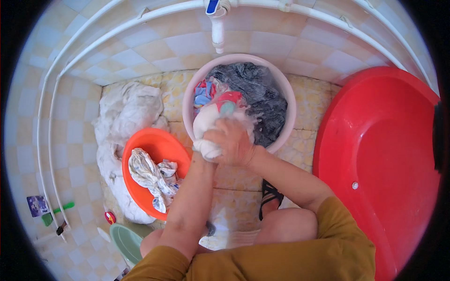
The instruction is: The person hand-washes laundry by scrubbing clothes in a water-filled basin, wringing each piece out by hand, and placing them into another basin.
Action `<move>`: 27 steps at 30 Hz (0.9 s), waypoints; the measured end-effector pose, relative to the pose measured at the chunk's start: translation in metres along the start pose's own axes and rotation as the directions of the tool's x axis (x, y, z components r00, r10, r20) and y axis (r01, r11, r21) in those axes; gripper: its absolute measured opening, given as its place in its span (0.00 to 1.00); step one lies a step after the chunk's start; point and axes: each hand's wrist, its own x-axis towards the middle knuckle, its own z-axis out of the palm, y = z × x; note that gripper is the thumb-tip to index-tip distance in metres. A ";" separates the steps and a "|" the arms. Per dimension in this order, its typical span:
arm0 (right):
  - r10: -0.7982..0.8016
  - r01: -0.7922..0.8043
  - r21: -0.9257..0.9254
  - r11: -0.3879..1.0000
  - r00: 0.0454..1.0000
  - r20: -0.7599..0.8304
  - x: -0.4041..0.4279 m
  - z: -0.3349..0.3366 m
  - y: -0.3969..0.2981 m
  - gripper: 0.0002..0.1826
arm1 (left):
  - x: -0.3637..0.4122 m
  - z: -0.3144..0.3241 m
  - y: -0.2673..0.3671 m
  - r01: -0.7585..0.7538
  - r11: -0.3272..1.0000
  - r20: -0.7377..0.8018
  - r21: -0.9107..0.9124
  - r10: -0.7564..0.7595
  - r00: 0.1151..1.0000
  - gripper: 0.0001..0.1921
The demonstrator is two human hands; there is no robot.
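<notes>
A pale pink basin (292,109) stands on the tiled floor before me, holding wet laundry. Dark grey fabric (260,91) fills its right side, and small red and blue cloth (205,92) lies at its left. White cloth (204,121), with a red and green part at its top, is bunched over the basin's near side. My right hand (232,140), blurred, presses on this white cloth. My left hand (207,154) is at the cloth's near end, mostly covered by it and by my right hand, so its fingers are hidden.
An orange basin (158,140) with patterned white cloth is at the left, beside heaped white fabric (130,105). A green basin (123,242) sits lower left. A large red tub (337,140) stands at the right. A white tap (218,31) and pipes are above the pink basin.
</notes>
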 end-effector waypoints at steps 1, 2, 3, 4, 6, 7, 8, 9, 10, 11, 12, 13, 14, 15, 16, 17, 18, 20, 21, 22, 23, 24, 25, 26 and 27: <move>-0.033 0.032 -0.016 0.999 0.998 -0.048 0.002 0.000 0.005 0.19 | 0.004 -0.002 0.000 -0.021 0.996 -0.044 0.084 0.025 0.999 0.18; -0.027 0.027 -0.017 1.000 0.999 -0.047 0.003 -0.001 0.009 0.19 | 0.007 -0.004 0.000 -0.032 0.983 -0.078 0.182 0.047 0.996 0.18; 0.013 -0.013 -0.014 1.000 1.000 -0.008 0.005 -0.005 0.014 0.18 | 0.011 -0.004 0.002 -0.041 0.959 -0.092 0.280 0.069 0.993 0.18; 0.053 -0.053 -0.011 0.999 0.998 0.032 0.007 -0.008 0.018 0.17 | 0.013 -0.006 0.002 -0.043 0.937 -0.103 0.346 0.084 0.991 0.17; 0.048 -0.048 0.019 0.999 0.999 0.015 0.009 -0.007 0.024 0.17 | 0.011 -0.010 0.002 -0.041 0.921 -0.111 0.387 0.090 0.990 0.17; 0.042 -0.041 0.048 0.998 0.999 -0.003 0.008 -0.006 0.027 0.16 | 0.008 -0.014 0.002 -0.091 0.967 -0.136 0.238 0.126 0.983 0.14; 0.042 -0.042 0.052 0.998 0.999 -0.002 0.007 -0.006 0.030 0.16 | 0.006 -0.016 0.004 -0.146 0.985 -0.167 0.086 0.159 0.973 0.12; 0.165 -0.165 0.004 0.986 0.985 0.043 0.004 -0.008 0.036 0.16 | 0.009 -0.012 0.005 -0.140 0.987 -0.166 0.081 0.152 0.974 0.12; 0.283 -0.281 -0.040 0.959 0.955 0.083 0.000 -0.009 0.042 0.15 | 0.012 -0.003 0.011 -0.110 0.975 -0.268 0.193 0.161 0.950 0.11; 0.285 -0.282 -0.038 0.959 0.955 0.084 -0.002 -0.012 0.054 0.15 | 0.016 0.007 0.018 -0.068 0.952 -0.364 0.299 0.180 0.914 0.12; 0.365 -0.358 -0.077 0.931 0.925 0.107 -0.006 -0.019 0.067 0.18 | 0.020 0.018 0.024 -0.145 0.954 -0.401 0.263 0.245 0.883 0.17; 0.435 -0.422 -0.114 0.899 0.892 0.127 -0.007 -0.024 0.076 0.22 | 0.022 0.026 0.032 -0.150 0.952 -0.402 0.266 0.252 0.880 0.17; 0.430 -0.418 -0.110 0.902 0.894 0.129 -0.009 -0.029 0.078 0.22 | 0.024 0.032 0.040 -0.111 0.907 -0.367 0.407 0.274 0.889 0.17; 0.446 -0.459 -0.029 0.888 0.843 0.301 -0.008 -0.035 0.078 0.23 | 0.027 0.036 0.048 -0.078 0.838 -0.325 0.539 0.293 0.899 0.17; 0.436 -0.512 0.040 0.858 0.768 0.468 -0.007 -0.042 0.077 0.24 | 0.028 0.033 0.053 -0.066 0.742 -0.288 0.667 0.339 0.896 0.18; 0.430 -0.506 0.040 0.862 0.771 0.470 -0.005 -0.050 0.081 0.24 | 0.026 0.033 0.057 -0.073 0.741 -0.285 0.668 0.345 0.894 0.18; 0.366 -0.497 0.177 0.849 0.796 0.481 -0.001 -0.061 0.087 0.26 | 0.025 0.041 0.059 -0.065 0.707 -0.219 0.704 0.304 0.927 0.18; 0.459 -0.635 0.583 0.506 0.771 0.441 0.016 -0.073 0.070 0.30 | 0.019 0.054 0.062 -0.059 0.673 -0.158 0.737 0.257 0.953 0.18; 0.463 -0.636 0.579 0.510 0.770 0.438 0.030 -0.075 0.059 0.30 | 0.018 0.064 0.061 -0.061 0.614 -0.067 0.787 0.183 0.981 0.20; 0.470 -0.588 0.608 0.533 0.804 0.365 0.045 -0.074 0.052 0.30 | 0.017 0.073 0.061 -0.073 0.550 0.018 0.832 0.104 0.994 0.22; 0.473 -0.537 0.633 0.558 0.832 0.290 0.056 -0.074 0.049 0.29 | 0.017 0.083 0.064 -0.077 0.551 0.022 0.831 0.105 0.994 0.22; 0.469 -0.535 0.631 0.562 0.834 0.290 0.063 -0.075 0.049 0.29 | 0.016 0.094 0.068 -0.033 0.572 0.052 0.820 -0.017 0.998 0.23; 0.383 -0.536 0.628 0.565 0.844 0.376 0.070 -0.076 0.048 0.28 | 0.015 0.102 0.070 0.013 0.586 0.084 0.811 -0.138 0.987 0.24; 0.292 -0.536 0.624 0.569 0.840 0.456 0.074 -0.078 0.046 0.27 | 0.016 0.106 0.073 0.006 0.586 0.088 0.810 -0.133 0.987 0.24; 0.282 -0.530 0.624 0.573 0.843 0.457 0.074 -0.077 0.044 0.27 | 0.017 0.110 0.079 0.008 0.545 0.088 0.839 -0.151 0.985 0.25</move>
